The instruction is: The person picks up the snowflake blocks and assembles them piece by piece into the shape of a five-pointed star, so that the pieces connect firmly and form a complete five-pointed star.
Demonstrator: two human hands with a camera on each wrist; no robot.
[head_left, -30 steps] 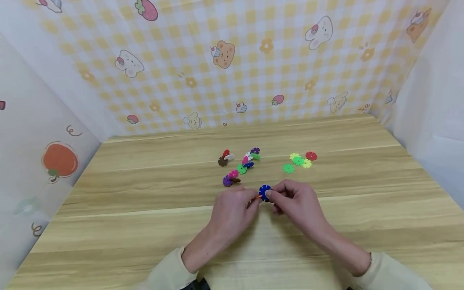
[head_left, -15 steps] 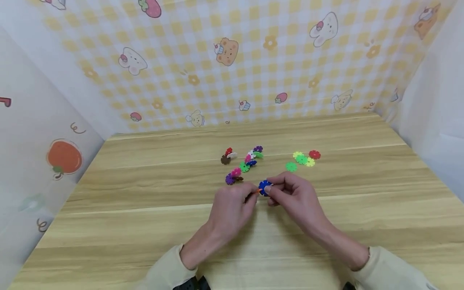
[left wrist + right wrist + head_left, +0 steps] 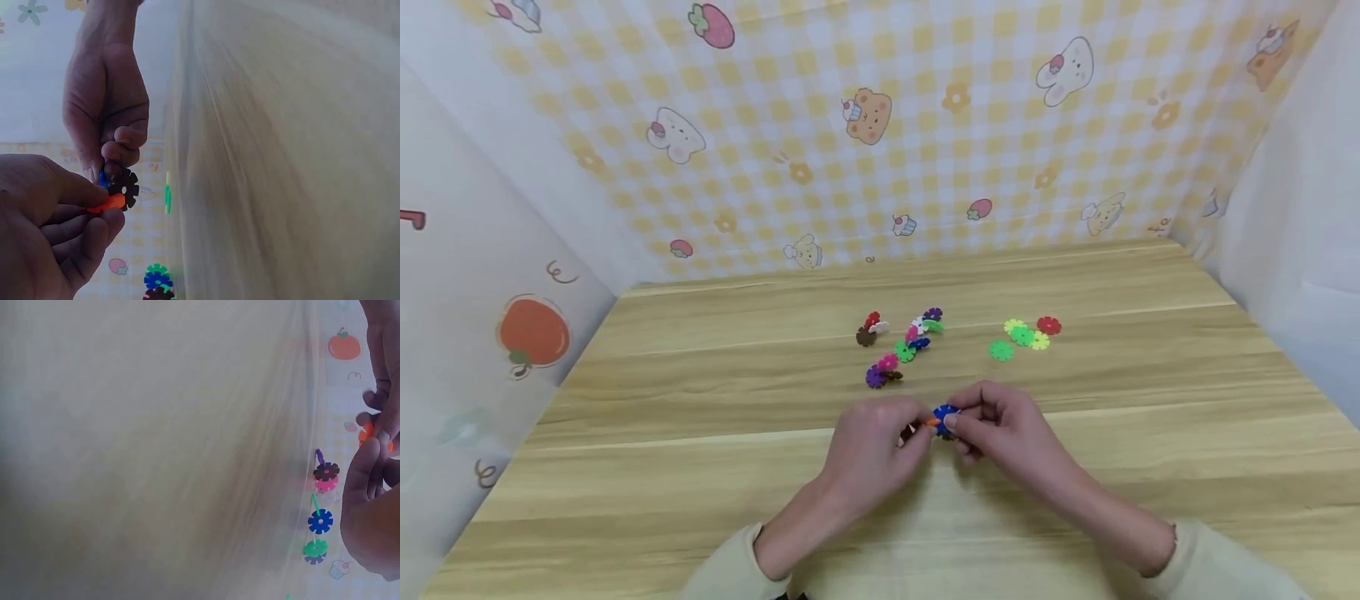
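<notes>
In the head view my left hand [image 3: 872, 454] pinches an orange notched plastic disc [image 3: 932, 422] between thumb and fingers. My right hand [image 3: 1011, 429] pinches a blue notched disc [image 3: 942, 412], thumb on its face. The two discs meet edge to edge, at an angle. A dark brown disc [image 3: 130, 193] sits against them in the left wrist view, with the orange disc [image 3: 112, 202] in front of it. Fingers cover much of all three, so how deeply their slots engage cannot be told.
Behind the hands lie joined disc clusters: purple, pink and brown [image 3: 876, 377]; a longer multicoloured one [image 3: 905, 351]; and brown, red and white [image 3: 866, 336]. Loose green [image 3: 1002, 350], yellow and red [image 3: 1048, 325] discs lie farther right. A patterned cloth [image 3: 820, 125] rises behind the wooden table [image 3: 700, 367].
Both hands have come slightly nearer the person with the joined discs. The blue disc is tilted more and partly more covered by fingers. The clusters on the table stay put.
</notes>
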